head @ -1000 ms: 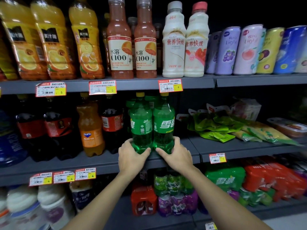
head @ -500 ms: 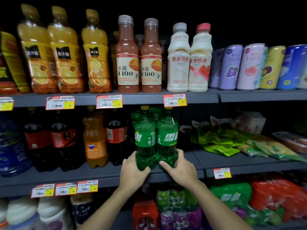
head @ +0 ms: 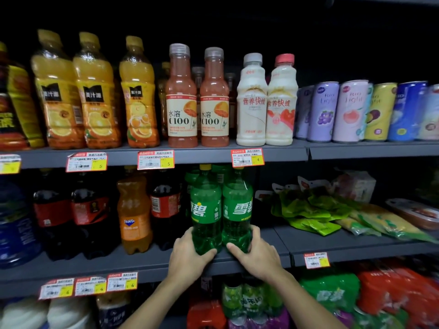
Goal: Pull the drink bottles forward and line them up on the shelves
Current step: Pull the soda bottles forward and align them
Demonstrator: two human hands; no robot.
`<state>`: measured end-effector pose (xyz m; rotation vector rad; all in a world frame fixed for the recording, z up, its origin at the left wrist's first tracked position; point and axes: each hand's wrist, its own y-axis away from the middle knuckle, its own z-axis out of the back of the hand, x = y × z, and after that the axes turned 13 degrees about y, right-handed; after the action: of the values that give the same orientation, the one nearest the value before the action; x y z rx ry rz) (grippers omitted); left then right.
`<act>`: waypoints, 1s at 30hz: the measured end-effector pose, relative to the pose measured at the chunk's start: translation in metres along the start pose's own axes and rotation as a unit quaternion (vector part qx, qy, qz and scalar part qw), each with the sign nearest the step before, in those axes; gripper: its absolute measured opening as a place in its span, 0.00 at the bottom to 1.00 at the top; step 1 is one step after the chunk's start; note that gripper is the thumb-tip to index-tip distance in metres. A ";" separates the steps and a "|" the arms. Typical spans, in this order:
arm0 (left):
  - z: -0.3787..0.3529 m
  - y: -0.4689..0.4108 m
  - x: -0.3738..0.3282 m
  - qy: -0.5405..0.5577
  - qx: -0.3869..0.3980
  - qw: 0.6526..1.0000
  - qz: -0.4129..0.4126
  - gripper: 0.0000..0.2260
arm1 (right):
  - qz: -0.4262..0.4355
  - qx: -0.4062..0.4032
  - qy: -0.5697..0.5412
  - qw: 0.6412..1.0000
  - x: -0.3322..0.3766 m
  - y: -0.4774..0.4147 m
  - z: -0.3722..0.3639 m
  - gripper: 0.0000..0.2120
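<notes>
Two green Sprite bottles stand side by side at the front edge of the middle shelf (head: 142,262). My left hand (head: 187,260) grips the base of the left Sprite bottle (head: 205,210). My right hand (head: 255,255) grips the base of the right Sprite bottle (head: 237,207). More green bottles stand behind them, mostly hidden. Left of them on the same shelf are a cola bottle (head: 164,205), an orange Fanta bottle (head: 134,214) and two more cola bottles (head: 90,214) set further back.
The top shelf (head: 285,153) holds orange juice bottles (head: 95,96), C100 bottles (head: 181,100), white milk-drink bottles (head: 251,103) and cans (head: 351,110). Green and yellow snack bags (head: 313,212) lie right of the Sprite. Packs of drinks fill the bottom shelf (head: 256,302).
The view has tilted upward, so the shelves sit lower in the frame. Both hands stay on the bases of the two Sprite bottles, which have barely shifted on the shelf.
</notes>
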<state>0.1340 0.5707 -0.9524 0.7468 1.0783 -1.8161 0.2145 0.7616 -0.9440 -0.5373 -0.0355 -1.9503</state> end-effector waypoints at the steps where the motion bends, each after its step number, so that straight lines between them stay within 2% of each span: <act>1: -0.001 0.001 -0.001 -0.004 -0.017 1.000 0.004 0.33 | -0.001 0.003 0.000 1.000 0.001 -0.001 0.001 0.45; 4: -0.009 0.004 -0.007 -0.030 -0.059 0.997 0.031 0.36 | -0.010 0.013 -0.011 1.000 0.004 -0.001 0.003 0.48; 6: -0.010 0.003 -0.009 -0.043 -0.058 0.997 0.040 0.38 | -0.011 0.009 -0.011 1.000 0.005 -0.001 0.000 0.47; 9: -0.004 -0.002 -0.005 -0.026 -0.020 0.999 0.037 0.40 | -0.006 0.012 -0.007 1.000 0.003 -0.001 -0.001 0.43; 13: 0.003 -0.004 0.004 0.032 0.026 0.999 0.025 0.35 | 0.001 0.014 -0.009 1.000 0.001 -0.002 0.000 0.44; 21: -0.011 0.009 -0.008 -0.025 -0.080 0.996 0.035 0.36 | 0.000 0.013 -0.021 1.000 0.000 -0.002 -0.001 0.42; 24: -0.010 0.006 -0.008 -0.011 -0.066 0.997 0.045 0.38 | 0.002 0.015 -0.023 1.000 -0.001 -0.002 -0.001 0.42; 28: -0.003 0.002 0.002 0.038 -0.006 0.999 0.028 0.39 | 0.004 0.013 -0.024 1.000 -0.002 -0.002 -0.001 0.42; 30: -0.003 0.003 0.004 0.036 -0.009 0.999 0.034 0.40 | 0.005 0.012 -0.021 1.000 -0.002 -0.002 -0.002 0.42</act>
<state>0.1348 0.5711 -0.9576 0.8349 1.1009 -1.7312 0.2126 0.7633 -0.9460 -0.5617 -0.0822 -1.9260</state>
